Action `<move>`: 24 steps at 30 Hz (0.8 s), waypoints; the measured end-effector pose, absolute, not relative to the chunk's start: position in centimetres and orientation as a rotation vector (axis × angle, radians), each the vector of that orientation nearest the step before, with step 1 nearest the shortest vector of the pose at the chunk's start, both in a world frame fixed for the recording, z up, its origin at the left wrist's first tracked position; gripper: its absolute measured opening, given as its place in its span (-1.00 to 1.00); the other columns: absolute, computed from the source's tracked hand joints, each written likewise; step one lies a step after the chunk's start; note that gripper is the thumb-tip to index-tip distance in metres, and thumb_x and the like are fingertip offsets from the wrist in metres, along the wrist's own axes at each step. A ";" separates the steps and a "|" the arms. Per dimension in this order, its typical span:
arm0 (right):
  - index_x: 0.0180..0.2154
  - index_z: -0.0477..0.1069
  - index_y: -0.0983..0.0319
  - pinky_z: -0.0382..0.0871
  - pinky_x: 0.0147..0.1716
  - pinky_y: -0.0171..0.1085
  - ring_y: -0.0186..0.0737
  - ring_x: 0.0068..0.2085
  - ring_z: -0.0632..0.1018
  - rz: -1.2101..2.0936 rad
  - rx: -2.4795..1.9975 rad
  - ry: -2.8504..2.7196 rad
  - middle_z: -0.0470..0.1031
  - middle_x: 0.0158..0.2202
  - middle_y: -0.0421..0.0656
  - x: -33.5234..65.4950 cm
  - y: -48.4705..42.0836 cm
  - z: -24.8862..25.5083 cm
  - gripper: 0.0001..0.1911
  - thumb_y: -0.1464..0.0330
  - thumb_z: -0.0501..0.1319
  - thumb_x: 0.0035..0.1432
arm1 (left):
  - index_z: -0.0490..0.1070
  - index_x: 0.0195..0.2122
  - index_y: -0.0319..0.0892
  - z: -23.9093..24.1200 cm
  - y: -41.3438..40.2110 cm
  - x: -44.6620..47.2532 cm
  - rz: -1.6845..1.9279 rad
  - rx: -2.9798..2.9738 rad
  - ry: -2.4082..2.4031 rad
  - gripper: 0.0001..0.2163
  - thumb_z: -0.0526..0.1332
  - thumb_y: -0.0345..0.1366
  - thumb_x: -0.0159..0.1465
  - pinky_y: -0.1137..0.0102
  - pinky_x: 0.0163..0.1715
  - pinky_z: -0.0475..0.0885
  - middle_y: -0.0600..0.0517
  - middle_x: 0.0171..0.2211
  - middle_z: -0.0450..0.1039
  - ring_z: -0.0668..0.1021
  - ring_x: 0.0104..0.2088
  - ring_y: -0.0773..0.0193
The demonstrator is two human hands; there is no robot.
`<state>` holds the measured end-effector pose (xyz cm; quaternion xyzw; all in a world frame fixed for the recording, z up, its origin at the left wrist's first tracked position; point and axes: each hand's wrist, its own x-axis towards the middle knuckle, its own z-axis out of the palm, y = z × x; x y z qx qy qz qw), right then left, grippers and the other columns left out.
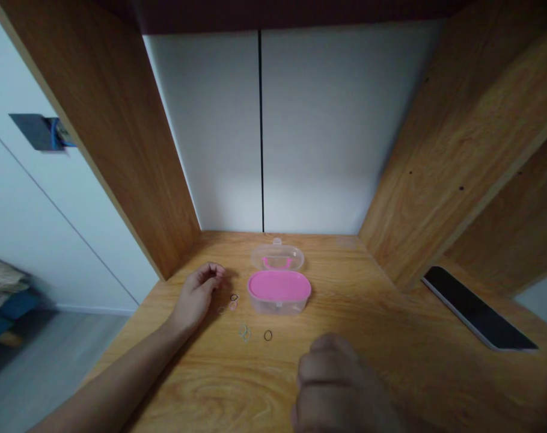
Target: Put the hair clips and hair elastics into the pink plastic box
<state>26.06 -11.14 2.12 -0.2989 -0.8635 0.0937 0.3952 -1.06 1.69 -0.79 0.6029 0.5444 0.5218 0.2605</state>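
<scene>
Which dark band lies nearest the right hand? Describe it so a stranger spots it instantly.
On the wooden tabletop, find the pink-topped box. The dark band lies on its near side. It sits alone, a single dark ring, unlike the pale bands clustered just left.

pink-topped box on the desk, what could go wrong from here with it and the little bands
The left hand is close to a small dark band, so a sideways brush could scatter it. The pale bands look thin and faint against the wood desk, so they might be overlooked. The clear lid lies open behind the box; a bump there might shift it.
</scene>
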 end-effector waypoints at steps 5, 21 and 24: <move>-0.22 0.39 0.14 0.28 -0.47 -0.27 -0.29 -0.53 0.46 0.168 -0.688 -2.115 0.50 -0.52 -0.26 24.0 -7.5 1.3 -0.80 0.52 0.08 0.21 | 0.48 -0.22 -0.16 1.1 -0.6 -1.6 1.233 2.088 1.455 -0.85 0.25 -0.30 0.17 0.19 -0.03 0.35 -0.05 -0.18 0.41 0.46 -0.11 0.06; -0.25 0.50 0.17 0.13 -0.53 -0.34 -0.34 -0.59 0.41 0.450 -1.029 -2.269 0.41 -0.61 -0.30 24.2 -6.6 0.3 -0.76 0.49 0.10 0.15 | 0.45 -0.26 -0.11 1.3 -1.9 -1.2 0.708 2.435 1.149 -0.91 0.18 -0.41 0.31 0.29 -0.18 0.41 0.01 -0.28 0.52 0.54 -0.23 0.18; -0.25 0.49 0.18 0.12 -0.53 -0.34 -0.35 -0.60 0.37 0.470 -1.060 -2.272 0.39 -0.61 -0.30 24.2 -6.4 0.3 -0.78 0.47 0.09 0.18 | 0.47 -0.27 -0.11 1.5 -2.1 -1.1 0.685 2.454 1.070 -0.90 0.17 -0.40 0.33 0.31 -0.19 0.41 0.01 -0.28 0.55 0.55 -0.23 0.21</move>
